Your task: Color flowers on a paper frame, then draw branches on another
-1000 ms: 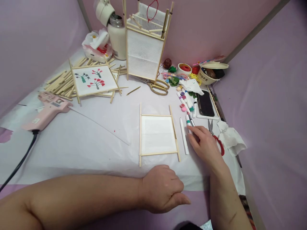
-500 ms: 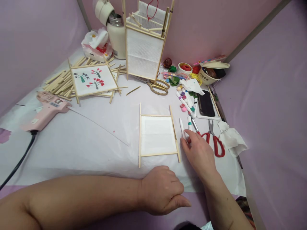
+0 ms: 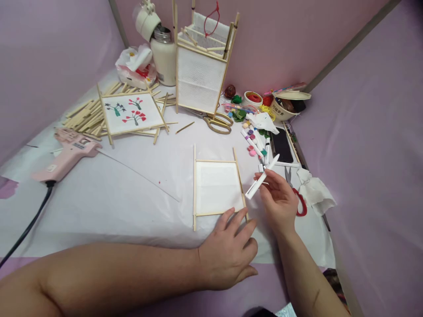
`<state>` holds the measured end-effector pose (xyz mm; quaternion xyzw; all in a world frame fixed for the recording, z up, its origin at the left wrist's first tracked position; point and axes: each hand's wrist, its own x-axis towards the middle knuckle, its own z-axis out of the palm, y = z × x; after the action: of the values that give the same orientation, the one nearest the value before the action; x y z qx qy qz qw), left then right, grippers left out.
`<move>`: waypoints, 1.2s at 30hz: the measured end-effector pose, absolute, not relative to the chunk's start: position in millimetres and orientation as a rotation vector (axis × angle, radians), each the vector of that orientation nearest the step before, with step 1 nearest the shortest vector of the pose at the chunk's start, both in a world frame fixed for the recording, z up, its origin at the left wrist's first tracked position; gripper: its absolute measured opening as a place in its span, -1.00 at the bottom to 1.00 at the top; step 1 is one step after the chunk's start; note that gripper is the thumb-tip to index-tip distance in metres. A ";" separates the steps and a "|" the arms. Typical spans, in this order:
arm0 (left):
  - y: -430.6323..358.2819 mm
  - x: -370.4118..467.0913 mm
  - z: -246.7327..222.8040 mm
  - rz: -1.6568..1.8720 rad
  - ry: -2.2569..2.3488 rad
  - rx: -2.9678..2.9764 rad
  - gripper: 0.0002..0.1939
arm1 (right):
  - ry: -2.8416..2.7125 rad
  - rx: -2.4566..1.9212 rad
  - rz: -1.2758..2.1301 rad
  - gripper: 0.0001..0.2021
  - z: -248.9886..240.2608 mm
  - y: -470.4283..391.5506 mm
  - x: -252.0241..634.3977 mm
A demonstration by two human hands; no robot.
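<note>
A small panel [image 3: 216, 187] of white cloth in a frame of thin wooden sticks lies flat on the covered table. My left hand [image 3: 229, 248] is open with fingers spread, its fingertips at the panel's lower right corner. Just right of the panel, my right hand [image 3: 279, 200] pinches a slim white pen [image 3: 254, 187] that has a clip-like slot along one end. The pen slants above the table, its tapered end pointing up and away to the right. Behind my right hand, red-handled scissors [image 3: 301, 203] are partly hidden.
A pink glue gun [image 3: 69, 154] lies left, before wooden sticks [image 3: 79, 115] and a flower-painted panel [image 3: 134, 125]. At the back stand a stick-framed lantern [image 3: 200, 81] and a cream bottle [image 3: 163, 61]. Gold-handled scissors [image 3: 220, 125], markers [image 3: 253, 143] and a phone [image 3: 282, 145] lie right.
My right hand has lifted the white pen off the table and tilted it. My left hand has uncurled and moved forward to the panel's lower right corner.
</note>
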<state>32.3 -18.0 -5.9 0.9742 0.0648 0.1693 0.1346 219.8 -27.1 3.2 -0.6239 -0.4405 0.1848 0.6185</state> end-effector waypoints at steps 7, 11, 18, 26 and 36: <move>-19.9 33.3 -11.1 0.387 0.217 2.860 -0.46 | -0.880 -1.385 0.599 -0.80 6.5 6.8 195.7; -18.4 32.4 -9.6 0.377 0.221 2.848 -0.47 | -0.913 -1.534 0.459 -0.84 7.9 19.0 191.8; -16.8 34.6 -8.4 0.375 0.269 2.818 -0.49 | -0.947 -1.665 0.573 -0.76 6.2 21.9 213.6; -15.0 35.6 -8.1 0.344 0.271 2.804 -0.51 | -0.959 -1.889 0.475 -0.89 6.4 26.3 213.9; -16.2 35.9 -7.2 0.347 0.281 2.805 -0.49 | -0.991 -1.901 0.461 -0.86 3.9 27.2 212.7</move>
<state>35.9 -16.2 -7.2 0.9764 0.0978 0.1207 0.1500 212.7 27.2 3.9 -0.7712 -0.4020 0.1869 0.4568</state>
